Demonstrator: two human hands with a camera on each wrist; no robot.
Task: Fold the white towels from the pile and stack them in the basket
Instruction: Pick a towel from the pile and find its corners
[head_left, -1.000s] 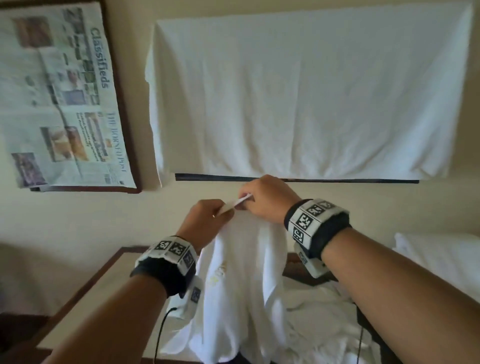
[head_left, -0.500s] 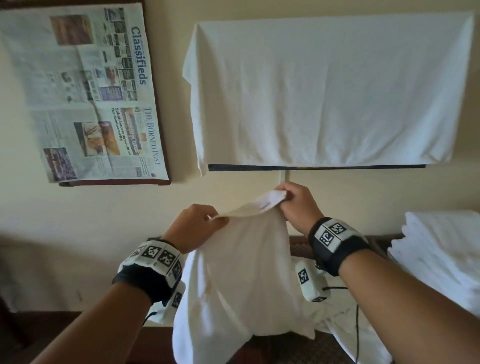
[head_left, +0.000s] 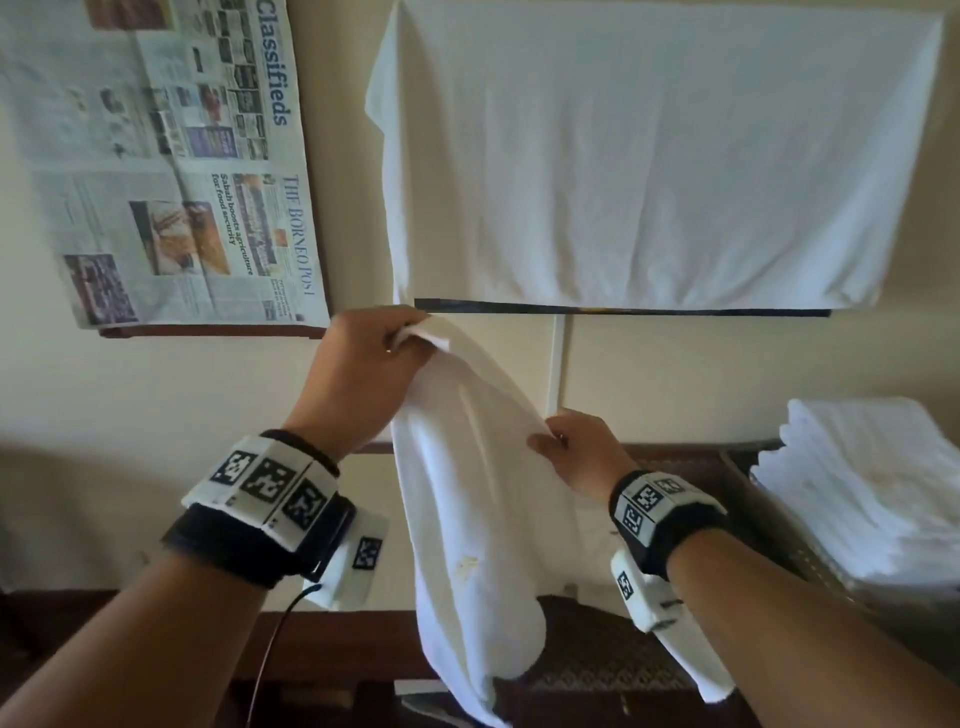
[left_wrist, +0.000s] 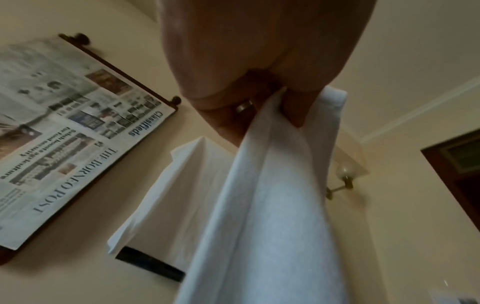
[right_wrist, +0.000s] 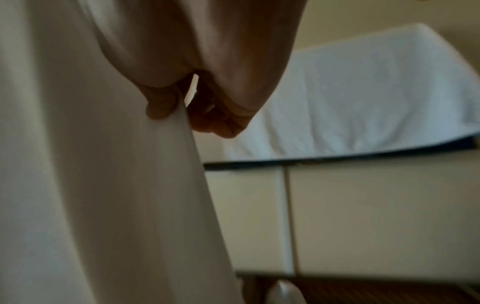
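White towel (head_left: 478, 499) is hanging in the air in long soft folds, faintly stained near its middle. Left hand (head_left: 358, 379) is pinching its raised corner; right hand (head_left: 582, 447), lower, is pinching its edge.

**Dark wooden table below the hands**

A dark wooden table (head_left: 670, 457) runs under both hands. Right of the right hand (head_left: 582, 449), a woven basket (head_left: 769, 525) sits on it, holding a stack of folded white towels (head_left: 872, 483).
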